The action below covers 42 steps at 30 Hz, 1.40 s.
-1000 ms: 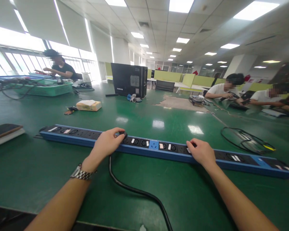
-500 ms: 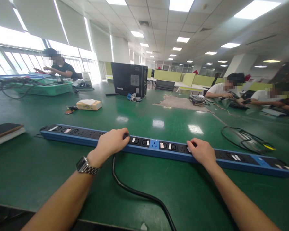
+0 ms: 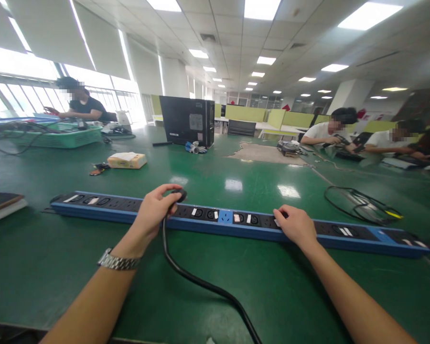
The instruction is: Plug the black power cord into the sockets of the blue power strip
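A long blue power strip (image 3: 225,216) with black socket faces and white labels lies across the green table. My left hand (image 3: 156,210), closed, pinches a black power plug (image 3: 179,194) just above the strip's sockets, left of its middle. From under this hand a thick black cable (image 3: 200,285) curves down to the table's near edge. My right hand (image 3: 296,223) is closed around the strip right of its middle, thumb and fingers on the top face. The undersides of its fingers are hidden.
A coiled black cable (image 3: 358,205) lies at the right, a dark flat board (image 3: 3,206) at the left. Farther back are a tissue pack (image 3: 127,160), a green basket (image 3: 68,137) of cables and a black computer tower (image 3: 186,122). Several people sit around the table.
My left hand has risen and rolled, lifting the plug off the sockets so that it shows between thumb and fingers. The right hand keeps its grip. The view has shifted slightly.
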{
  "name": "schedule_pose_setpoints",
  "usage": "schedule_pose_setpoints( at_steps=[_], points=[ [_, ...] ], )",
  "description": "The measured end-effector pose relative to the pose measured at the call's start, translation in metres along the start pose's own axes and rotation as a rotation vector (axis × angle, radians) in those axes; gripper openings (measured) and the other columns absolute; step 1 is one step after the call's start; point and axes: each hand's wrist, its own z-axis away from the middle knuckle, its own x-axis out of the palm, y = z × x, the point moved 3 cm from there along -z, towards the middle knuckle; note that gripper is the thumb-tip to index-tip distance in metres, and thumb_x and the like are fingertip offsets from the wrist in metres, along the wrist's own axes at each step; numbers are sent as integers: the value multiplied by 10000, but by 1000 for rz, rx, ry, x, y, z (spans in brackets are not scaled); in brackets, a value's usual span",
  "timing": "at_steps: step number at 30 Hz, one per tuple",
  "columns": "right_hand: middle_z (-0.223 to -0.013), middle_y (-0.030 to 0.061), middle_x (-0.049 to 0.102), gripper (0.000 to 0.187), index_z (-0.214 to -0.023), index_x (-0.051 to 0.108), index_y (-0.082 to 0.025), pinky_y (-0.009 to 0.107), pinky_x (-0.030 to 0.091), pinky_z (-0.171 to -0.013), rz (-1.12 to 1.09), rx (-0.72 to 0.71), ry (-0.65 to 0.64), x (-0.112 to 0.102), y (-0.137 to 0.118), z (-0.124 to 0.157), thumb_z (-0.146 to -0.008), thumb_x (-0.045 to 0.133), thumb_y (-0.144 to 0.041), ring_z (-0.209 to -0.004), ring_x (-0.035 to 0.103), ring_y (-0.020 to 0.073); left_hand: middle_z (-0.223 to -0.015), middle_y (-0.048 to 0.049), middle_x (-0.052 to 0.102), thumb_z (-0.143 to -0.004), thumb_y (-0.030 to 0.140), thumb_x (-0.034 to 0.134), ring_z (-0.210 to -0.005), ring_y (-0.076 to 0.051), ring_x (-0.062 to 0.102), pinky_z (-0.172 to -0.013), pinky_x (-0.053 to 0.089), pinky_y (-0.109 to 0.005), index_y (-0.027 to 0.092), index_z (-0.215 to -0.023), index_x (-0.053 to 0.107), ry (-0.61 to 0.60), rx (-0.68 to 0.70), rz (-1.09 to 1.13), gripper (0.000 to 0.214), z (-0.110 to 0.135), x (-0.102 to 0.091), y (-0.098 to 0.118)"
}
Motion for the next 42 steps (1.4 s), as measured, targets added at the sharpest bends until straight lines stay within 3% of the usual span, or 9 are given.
schedule_pose_setpoints(
  at_steps=[4, 7, 10, 15, 22, 30, 37, 39, 42],
  points=[
    [-825, 25, 693, 365, -772, 682, -255, 259, 293, -567, 1, 13, -3, -1, 0, 0, -851, 408, -483, -735, 577, 175, -391, 77, 425, -748, 382, 565, -364, -98, 360, -406, 255, -204, 169, -1025, 617, -88, 50, 0, 353, 7, 30, 24],
    [-825, 24, 692, 360, -772, 682, -253, 256, 295, -571, -1, 11, -3, -1, 0, 0, -851, 410, -475, -736, 575, 169, -437, 51, 483, -760, 356, 539, -425, -123, 446, -454, 308, -224, 197, -939, 657, -226, 107, -257, 266, 13, 66, 31],
    [-826, 24, 693, 355, -778, 685, -252, 255, 297, -575, -4, 7, -2, -1, 0, 0, -853, 411, -467, -740, 576, 168, -621, 2, 630, -774, 353, 516, -575, -162, 557, -525, 356, -251, 233, -909, 679, -253, 174, -532, 244, 18, 89, 29],
    [-827, 24, 693, 353, -774, 680, -254, 255, 293, -567, 2, -2, 0, -1, 0, 0, -856, 411, -466, -743, 580, 170, -924, -50, 709, -810, 358, 459, -855, -235, 640, -665, 439, -300, 257, -969, 662, -268, 203, -804, 277, 19, 100, 30],
    [-833, 34, 698, 359, -775, 684, -243, 258, 300, -571, -7, -28, 14, -2, -1, 1, -861, 414, -463, -745, 592, 177, -879, -132, 697, -809, 311, 446, -824, -289, 661, -703, 488, -375, 185, -942, 636, -307, 287, -1068, 264, 24, 117, 42],
    [-852, 34, 700, 367, -781, 680, -245, 259, 302, -582, 1, -31, -1, -3, -1, 1, -869, 399, -465, -765, 593, 179, -863, -92, 698, -814, 342, 460, -801, -262, 652, -662, 464, -338, 219, -972, 639, -204, 249, -881, 268, 31, 114, 27],
    [-835, 31, 703, 336, -788, 694, -247, 259, 309, -580, -68, -19, 25, -1, 2, 0, -849, 438, -456, -745, 591, 175, -500, 38, 544, -819, 362, 513, -465, -126, 492, -490, 369, -225, 184, -1034, 633, -257, 179, -196, 304, 27, 103, 21],
    [-826, 29, 702, 336, -787, 696, -244, 258, 312, -581, -97, -15, 40, 0, 4, -1, -843, 443, -458, -738, 590, 174, -485, 58, 511, -838, 383, 504, -451, -111, 455, -485, 356, -215, 183, -1088, 611, -227, 212, -55, 338, 30, 108, 29],
    [-770, 27, 694, 363, -754, 686, -232, 255, 328, -591, -176, 1, 93, 0, 8, -3, -841, 432, -477, -710, 584, 171, -510, 57, 509, -848, 381, 501, -469, -99, 446, -483, 338, -206, 191, -1080, 619, -329, 265, -9, 322, 40, 134, 40]
  ],
)
